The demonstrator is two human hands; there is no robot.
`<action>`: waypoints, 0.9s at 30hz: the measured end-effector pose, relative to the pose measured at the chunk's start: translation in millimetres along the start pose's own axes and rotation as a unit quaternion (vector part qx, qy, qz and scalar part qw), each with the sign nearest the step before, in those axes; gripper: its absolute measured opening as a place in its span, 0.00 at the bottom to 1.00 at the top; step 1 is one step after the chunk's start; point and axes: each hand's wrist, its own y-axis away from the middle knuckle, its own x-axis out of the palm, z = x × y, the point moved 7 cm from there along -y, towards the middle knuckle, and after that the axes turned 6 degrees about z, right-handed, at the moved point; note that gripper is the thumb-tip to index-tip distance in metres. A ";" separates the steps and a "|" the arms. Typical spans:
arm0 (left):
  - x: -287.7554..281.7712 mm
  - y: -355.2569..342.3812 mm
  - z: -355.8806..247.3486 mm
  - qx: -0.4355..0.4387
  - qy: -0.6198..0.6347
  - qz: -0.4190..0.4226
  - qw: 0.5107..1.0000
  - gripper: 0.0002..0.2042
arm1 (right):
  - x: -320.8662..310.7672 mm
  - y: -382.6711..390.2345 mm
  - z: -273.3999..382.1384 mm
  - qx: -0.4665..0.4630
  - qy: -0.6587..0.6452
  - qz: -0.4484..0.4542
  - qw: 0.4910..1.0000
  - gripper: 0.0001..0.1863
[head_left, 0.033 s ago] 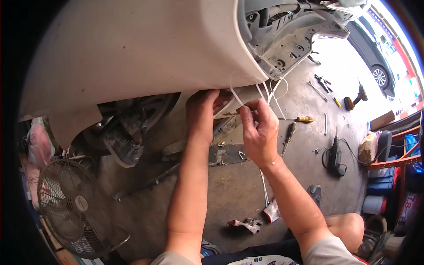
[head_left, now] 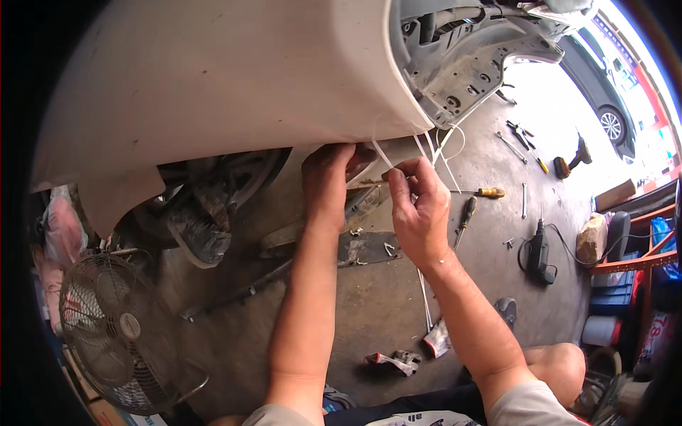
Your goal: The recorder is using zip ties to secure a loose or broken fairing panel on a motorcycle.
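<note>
The white car body panel (head_left: 234,78), probably a bumper, spans the upper left, its lower edge just above my hands. My right hand (head_left: 423,213) is closed in a pinch on the lower end of a white cable tie (head_left: 382,153) that hangs from this edge. More white cable ties (head_left: 424,146) dangle at the panel's corner, one curved into a loop. My left hand (head_left: 328,184) reaches up to the underside of the edge, left of the pinched tie. Its fingertips are partly hidden by the panel and in shadow, so its grip does not show.
A fan (head_left: 128,326) stands at the lower left. Screwdrivers (head_left: 466,211), a wrench (head_left: 524,199), a corded drill (head_left: 541,255) and a cordless drill (head_left: 572,157) lie on the floor at right. Gloves (head_left: 398,362) lie near my knees, and a shelf (head_left: 632,263) stands far right.
</note>
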 end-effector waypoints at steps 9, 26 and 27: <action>-7.7 -3.3 4.1 0.004 0.008 -0.033 0.999 0.10 | 5.4 -3.8 -1.1 -0.028 -0.012 -0.009 0.999 0.03; -10.8 -17.8 19.4 0.034 0.196 0.000 0.980 0.02 | 9.1 -5.3 0.5 -0.010 -0.021 0.016 1.000 0.03; -6.7 -12.3 7.1 0.032 0.138 0.020 0.990 0.03 | 9.0 -5.8 -0.3 -0.009 -0.028 0.016 0.999 0.03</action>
